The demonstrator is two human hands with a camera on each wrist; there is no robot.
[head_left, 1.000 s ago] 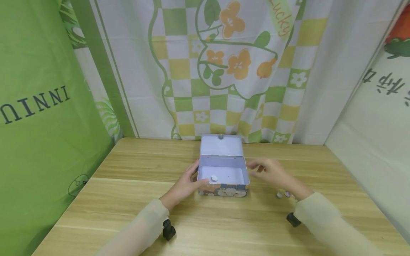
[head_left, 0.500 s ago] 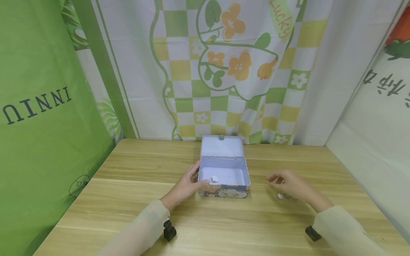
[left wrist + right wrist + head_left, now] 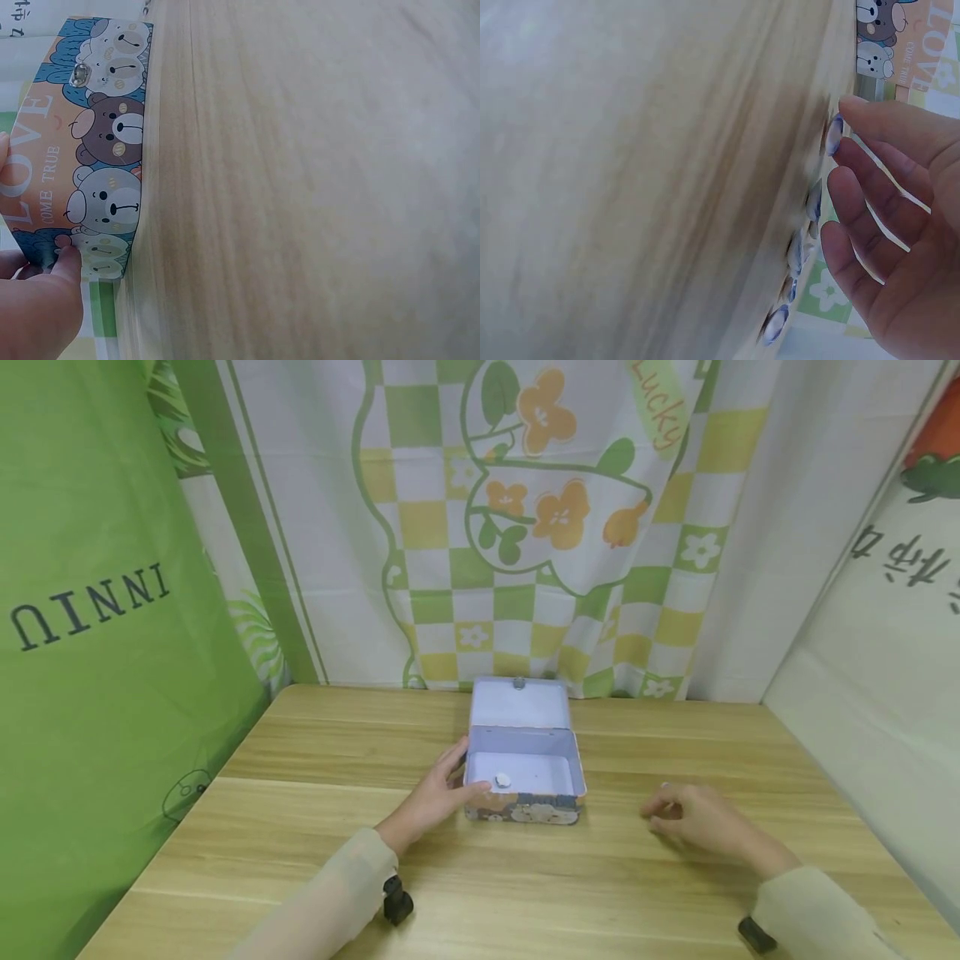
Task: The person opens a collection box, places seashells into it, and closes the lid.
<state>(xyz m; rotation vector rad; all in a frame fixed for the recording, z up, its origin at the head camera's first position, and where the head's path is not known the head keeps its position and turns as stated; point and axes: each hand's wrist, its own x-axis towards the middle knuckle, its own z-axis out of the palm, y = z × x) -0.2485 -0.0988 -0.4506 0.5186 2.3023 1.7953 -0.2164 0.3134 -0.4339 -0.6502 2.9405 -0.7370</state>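
A hinged metal tin (image 3: 553, 811) with printed bears stands on the table, its lid (image 3: 520, 703) raised at the back. One small whitish shell (image 3: 502, 781) lies inside, near the front left. My left hand (image 3: 429, 797) grips the tin's left side, thumb over the front rim; the left wrist view shows the thumb on the bear-printed front (image 3: 109, 199). To the right of the tin, my right hand (image 3: 697, 820) is low over the tabletop. In the right wrist view its thumb and a fingertip pinch the edges of a purple-white seashell (image 3: 835, 135).
Several more shells (image 3: 776, 324) lie in a row on the wooden table (image 3: 360, 735) by the right hand, hidden beneath it in the head view. A patterned curtain (image 3: 480, 610) hangs behind the table's back edge. Green cloth (image 3: 90, 693) hangs at left, white cloth (image 3: 885, 652) at right.
My right hand has moved from beside the tin's right wall rightward and nearer to the loose shells, lowering to the table. My left hand and the tin stay in place.
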